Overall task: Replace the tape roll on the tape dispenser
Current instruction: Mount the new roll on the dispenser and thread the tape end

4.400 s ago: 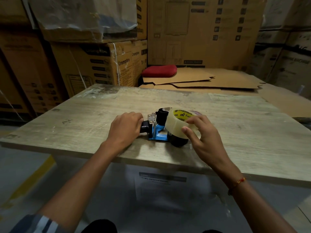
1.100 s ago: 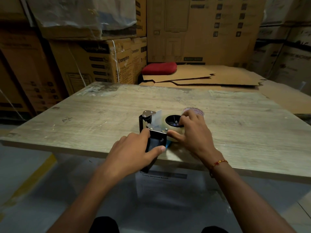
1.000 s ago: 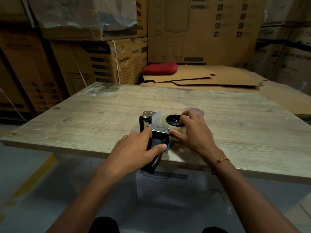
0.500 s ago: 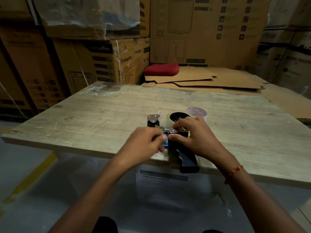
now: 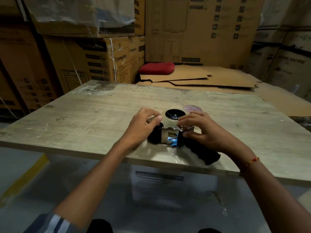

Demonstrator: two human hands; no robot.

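The tape dispenser [image 5: 170,137] lies flat near the table's front edge, with its black handle [image 5: 204,153] pointing toward the front right. A clear tape roll [image 5: 165,118] sits on the dispenser's black hub [image 5: 175,114]. My left hand [image 5: 143,126] pinches the metal part beside the black roller at the dispenser's left end. My right hand [image 5: 200,130] pinches the metal plate at its right side, above the handle. A blue frame piece [image 5: 173,142] shows between my hands. A second roll with a red-printed core [image 5: 191,108] lies on the table just behind my right hand.
The worn wooden table [image 5: 101,118] stands in front of stacked cardboard boxes [image 5: 94,59]. Flat cardboard sheets [image 5: 202,78] and a red cushion [image 5: 156,68] lie behind the table. A printed sheet [image 5: 158,179] hangs below the front edge.
The dispenser has been turned so its handle now points front right. My left hand left the handle for the roller end, and my right hand moved from the roll to the metal plate.
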